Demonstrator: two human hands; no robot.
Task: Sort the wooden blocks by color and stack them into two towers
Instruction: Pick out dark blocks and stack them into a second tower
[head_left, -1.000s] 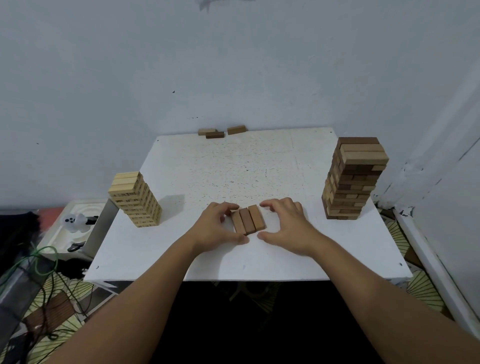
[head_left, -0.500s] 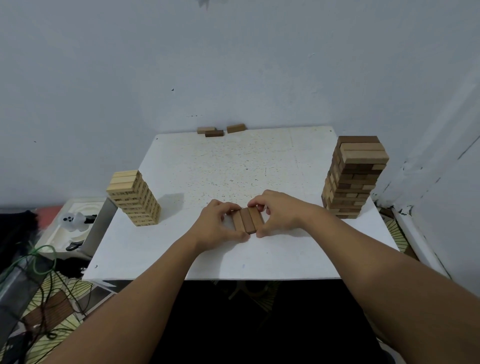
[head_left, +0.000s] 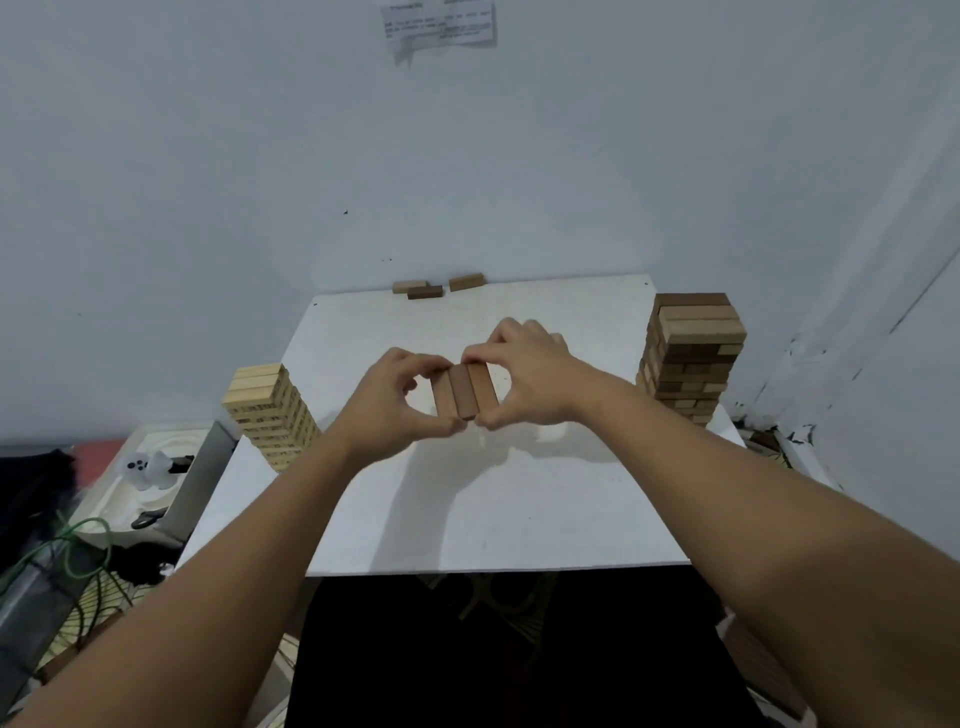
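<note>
Item: three brown blocks (head_left: 464, 388), one row, side by side — pinched between my left hand (head_left: 396, 402) and my right hand (head_left: 524, 382), apparently clear of the table (head_left: 519, 499). Long axes run away from me. Mixed tower (head_left: 688, 353) lies off my right hand — the nearer one.

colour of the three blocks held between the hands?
Reddish brown, all three blocks, the middle one slightly darker. Only the head view shows them.

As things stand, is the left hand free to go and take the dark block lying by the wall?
Probably not yet. The left hand and the right hand together pinch three brown blocks above the table. The path to the dark block looks open.
</note>
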